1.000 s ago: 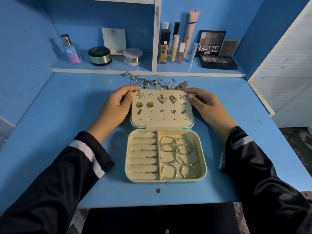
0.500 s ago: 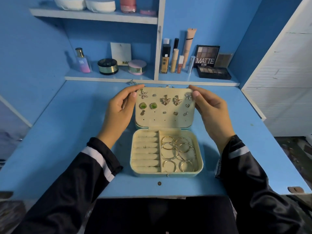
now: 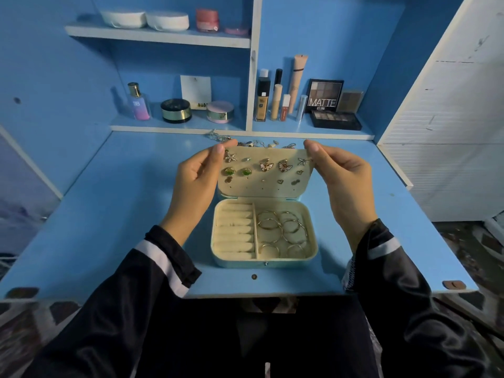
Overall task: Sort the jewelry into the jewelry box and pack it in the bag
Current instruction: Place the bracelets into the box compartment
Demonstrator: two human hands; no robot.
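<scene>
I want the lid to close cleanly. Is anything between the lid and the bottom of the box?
Nothing visible. The bangles lie inside the right compartment, seemingly below the rim of the box, and the earrings sit pinned on the lid, held at its top corners by the left hand and the right hand.

Blue worktop (image 3: 109, 214) backed by blue shelving. On the lower shelf (image 3: 177, 127), left to right: perfume bottle (image 3: 139, 103), black-and-gold jar (image 3: 176, 111), white card (image 3: 195, 91), pink compact (image 3: 220, 111), foundation bottle (image 3: 263, 98), upright "MATTE" eyeshadow palette (image 3: 324, 95), flat dark palette (image 3: 336, 120). On the upper shelf (image 3: 158, 36): white round containers (image 3: 122, 18), pink jar (image 3: 207, 19). White slatted panel (image 3: 450, 132) at right.
</scene>
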